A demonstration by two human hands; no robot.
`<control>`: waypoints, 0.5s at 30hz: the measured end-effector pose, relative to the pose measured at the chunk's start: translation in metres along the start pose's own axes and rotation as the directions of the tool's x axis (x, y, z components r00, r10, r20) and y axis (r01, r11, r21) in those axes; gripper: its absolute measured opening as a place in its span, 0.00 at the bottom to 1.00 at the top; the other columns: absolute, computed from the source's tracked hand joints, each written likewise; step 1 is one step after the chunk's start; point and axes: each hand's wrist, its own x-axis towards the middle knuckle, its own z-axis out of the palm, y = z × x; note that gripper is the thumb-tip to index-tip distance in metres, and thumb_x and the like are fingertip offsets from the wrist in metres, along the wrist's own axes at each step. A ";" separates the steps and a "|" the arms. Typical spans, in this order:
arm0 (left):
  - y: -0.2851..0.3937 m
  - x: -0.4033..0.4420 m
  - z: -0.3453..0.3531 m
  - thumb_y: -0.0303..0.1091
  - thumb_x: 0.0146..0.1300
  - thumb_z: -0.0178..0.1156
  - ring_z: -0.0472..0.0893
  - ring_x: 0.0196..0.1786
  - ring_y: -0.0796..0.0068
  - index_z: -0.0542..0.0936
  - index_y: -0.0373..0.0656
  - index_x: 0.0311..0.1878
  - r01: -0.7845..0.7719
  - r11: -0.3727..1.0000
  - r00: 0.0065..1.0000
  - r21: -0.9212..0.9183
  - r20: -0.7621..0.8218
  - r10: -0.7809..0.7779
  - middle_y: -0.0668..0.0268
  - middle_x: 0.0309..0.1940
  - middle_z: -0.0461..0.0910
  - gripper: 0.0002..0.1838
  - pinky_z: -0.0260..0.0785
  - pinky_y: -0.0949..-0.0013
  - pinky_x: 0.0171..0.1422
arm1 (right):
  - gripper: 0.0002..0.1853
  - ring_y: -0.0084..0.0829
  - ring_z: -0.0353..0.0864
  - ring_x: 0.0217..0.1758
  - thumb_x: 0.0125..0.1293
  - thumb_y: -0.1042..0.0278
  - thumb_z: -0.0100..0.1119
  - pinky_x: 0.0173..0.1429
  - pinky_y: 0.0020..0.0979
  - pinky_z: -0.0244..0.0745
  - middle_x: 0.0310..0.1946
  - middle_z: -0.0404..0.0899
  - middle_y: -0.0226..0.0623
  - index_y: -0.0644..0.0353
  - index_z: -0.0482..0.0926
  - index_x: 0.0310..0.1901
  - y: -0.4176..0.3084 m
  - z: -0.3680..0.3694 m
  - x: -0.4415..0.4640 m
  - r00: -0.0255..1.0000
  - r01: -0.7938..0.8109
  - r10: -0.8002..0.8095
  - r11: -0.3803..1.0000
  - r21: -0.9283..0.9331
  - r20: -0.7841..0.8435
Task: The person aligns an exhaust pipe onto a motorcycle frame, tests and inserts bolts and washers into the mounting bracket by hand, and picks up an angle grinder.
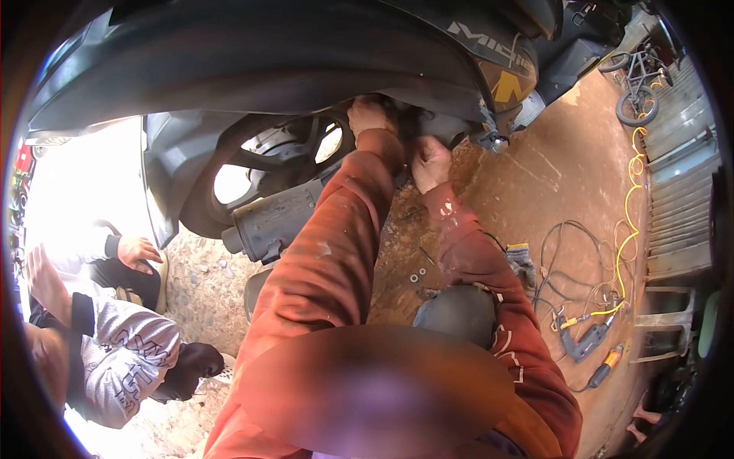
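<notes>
A dark scooter body (290,57) spans the top of the view, its rear wheel (279,157) and exhaust muffler (279,218) below it at the left. My left hand (372,115) reaches up under the lower edge of the body, right of the wheel; its fingers curl in, and what they hold is hidden. Just to the right and slightly lower, my right hand (430,163) is raised beneath the dark underside parts, fingers pressed together. Nothing in its grip can be made out.
Two washers (417,275) lie on the ground below my hands. A power tool (587,340), an orange-tipped tool (606,367), a yellow hose (628,222) and a glove (521,264) are at the right. Another person (126,352) sits at the left. A bicycle (638,88) stands upper right.
</notes>
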 end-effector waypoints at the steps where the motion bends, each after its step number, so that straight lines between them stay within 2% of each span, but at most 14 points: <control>1: -0.002 0.005 0.001 0.38 0.61 0.53 0.83 0.45 0.47 0.86 0.42 0.36 -0.023 0.997 0.999 0.074 0.034 0.021 0.52 0.37 0.84 0.14 0.76 0.55 0.51 | 0.03 0.19 0.76 0.29 0.64 0.78 0.57 0.35 0.23 0.72 0.27 0.81 0.32 0.66 0.79 0.38 -0.003 0.000 -0.003 0.998 -0.058 0.057 0.998 0.034 0.040; 3: -0.004 0.010 0.000 0.38 0.62 0.52 0.83 0.46 0.47 0.85 0.41 0.37 -0.056 0.987 0.997 0.149 0.066 0.047 0.51 0.39 0.84 0.14 0.76 0.55 0.52 | 0.03 0.18 0.76 0.29 0.64 0.78 0.57 0.35 0.23 0.72 0.27 0.81 0.32 0.66 0.79 0.38 -0.003 0.002 -0.003 0.996 -0.072 0.069 0.996 0.056 0.053; 5: -0.003 0.008 -0.002 0.38 0.61 0.53 0.82 0.49 0.47 0.84 0.40 0.41 0.004 1.000 0.997 0.017 0.078 -0.005 0.48 0.43 0.83 0.15 0.75 0.55 0.54 | 0.03 0.18 0.76 0.29 0.64 0.78 0.57 0.35 0.23 0.72 0.26 0.81 0.32 0.67 0.79 0.37 0.001 0.002 -0.003 0.994 -0.087 0.082 0.994 0.069 0.071; 6: 0.000 0.005 -0.008 0.38 0.61 0.53 0.82 0.49 0.47 0.84 0.40 0.41 0.003 1.000 0.997 0.017 0.078 -0.005 0.48 0.43 0.83 0.15 0.75 0.55 0.54 | 0.03 0.18 0.76 0.29 0.64 0.78 0.57 0.34 0.24 0.72 0.26 0.81 0.32 0.67 0.79 0.37 0.001 0.003 -0.003 0.995 -0.072 0.068 0.995 0.066 0.067; 8: 0.008 0.002 -0.018 0.39 0.60 0.54 0.81 0.51 0.46 0.84 0.40 0.44 0.109 0.993 0.987 -0.033 0.119 -0.105 0.47 0.45 0.82 0.16 0.75 0.55 0.55 | 0.02 0.18 0.75 0.28 0.63 0.78 0.57 0.33 0.24 0.72 0.26 0.81 0.32 0.67 0.79 0.36 0.001 0.004 -0.004 0.997 -0.058 0.054 0.996 0.062 0.061; 9: 0.005 0.004 -0.014 0.39 0.60 0.54 0.81 0.51 0.46 0.84 0.40 0.44 0.109 0.993 0.987 -0.033 0.120 -0.104 0.47 0.45 0.82 0.16 0.75 0.55 0.55 | 0.02 0.18 0.77 0.29 0.64 0.79 0.58 0.34 0.22 0.72 0.27 0.81 0.31 0.66 0.79 0.37 -0.005 0.003 -0.005 0.993 -0.091 0.086 0.994 0.059 0.079; 11: -0.002 0.009 -0.007 0.41 0.58 0.61 0.80 0.55 0.49 0.82 0.45 0.46 0.199 0.980 0.971 0.000 0.136 -0.197 0.49 0.48 0.82 0.15 0.73 0.55 0.59 | 0.01 0.18 0.79 0.30 0.64 0.80 0.59 0.34 0.20 0.73 0.28 0.82 0.30 0.65 0.79 0.37 -0.016 0.002 -0.009 0.988 -0.128 0.122 0.990 0.054 0.099; 13: -0.002 0.010 -0.007 0.41 0.57 0.62 0.79 0.56 0.50 0.82 0.45 0.47 0.207 0.978 0.963 0.016 0.174 -0.206 0.49 0.49 0.81 0.17 0.73 0.55 0.59 | 0.01 0.18 0.78 0.27 0.65 0.79 0.59 0.31 0.21 0.72 0.28 0.81 0.30 0.65 0.79 0.36 -0.026 0.002 -0.010 0.949 -0.294 0.277 0.950 0.103 0.150; 15: -0.009 0.016 -0.001 0.41 0.57 0.62 0.78 0.57 0.50 0.81 0.45 0.49 0.214 0.976 0.954 0.030 0.208 -0.216 0.49 0.50 0.81 0.18 0.72 0.56 0.60 | 0.02 0.18 0.77 0.25 0.65 0.78 0.59 0.28 0.21 0.70 0.27 0.81 0.31 0.66 0.79 0.37 -0.011 0.002 -0.009 0.963 -0.248 0.231 0.961 0.121 0.141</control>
